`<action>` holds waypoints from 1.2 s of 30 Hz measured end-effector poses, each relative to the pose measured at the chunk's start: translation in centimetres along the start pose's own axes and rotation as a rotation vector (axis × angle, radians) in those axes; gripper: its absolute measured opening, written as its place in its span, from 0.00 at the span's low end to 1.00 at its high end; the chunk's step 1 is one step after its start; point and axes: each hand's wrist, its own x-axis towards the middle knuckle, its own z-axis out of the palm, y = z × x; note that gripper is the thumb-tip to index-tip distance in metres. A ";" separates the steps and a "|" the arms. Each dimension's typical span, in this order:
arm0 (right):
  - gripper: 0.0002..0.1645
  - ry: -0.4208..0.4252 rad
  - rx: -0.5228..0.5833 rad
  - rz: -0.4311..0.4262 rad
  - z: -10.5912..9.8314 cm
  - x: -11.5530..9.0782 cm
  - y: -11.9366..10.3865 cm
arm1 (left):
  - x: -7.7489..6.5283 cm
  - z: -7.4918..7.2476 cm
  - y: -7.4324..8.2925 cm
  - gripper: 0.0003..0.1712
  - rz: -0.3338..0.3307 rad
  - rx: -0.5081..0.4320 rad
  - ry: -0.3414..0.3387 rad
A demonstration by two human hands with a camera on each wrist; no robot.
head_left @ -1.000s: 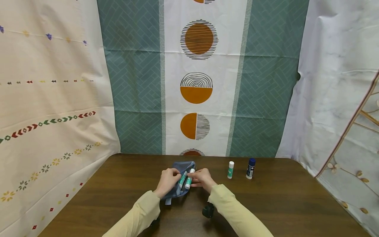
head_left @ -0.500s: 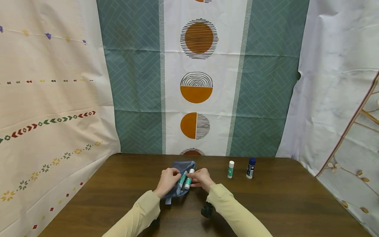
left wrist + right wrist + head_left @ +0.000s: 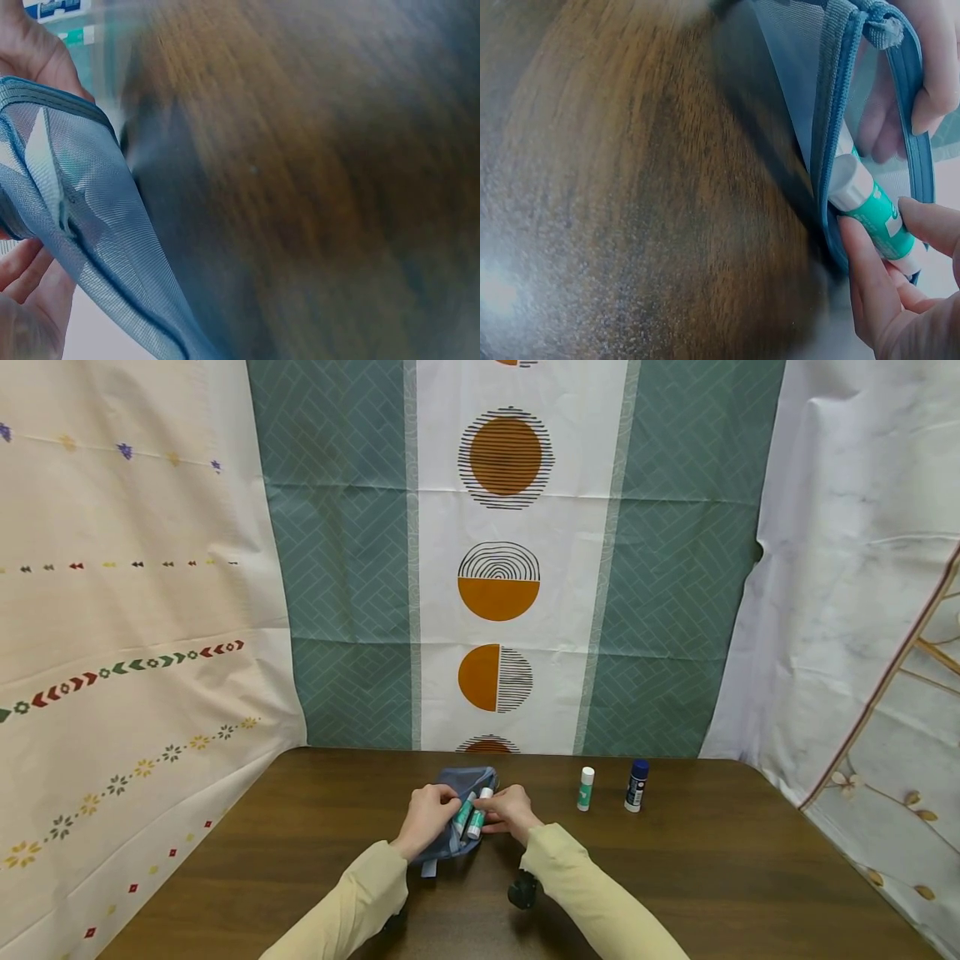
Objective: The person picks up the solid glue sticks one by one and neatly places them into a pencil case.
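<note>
Left hand gripping mesh pouch, right hand pinching glue stick at its rim, tabletop stretching to both sides

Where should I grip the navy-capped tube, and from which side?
The navy-capped tube is a slim upright cylinder, so probably pinch it around mid-body from the near right; another standing tube is on its left. The right hand pinches a green-labelled tube, so free that hand first.

Mesh cloth pouch; smooth plastic tubes; glossy wood-grain table
</note>
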 end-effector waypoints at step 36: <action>0.13 0.027 -0.001 -0.005 0.5 0.4 0.2 | -0.1 -0.3 0.1 0.06 0.002 -0.018 -0.008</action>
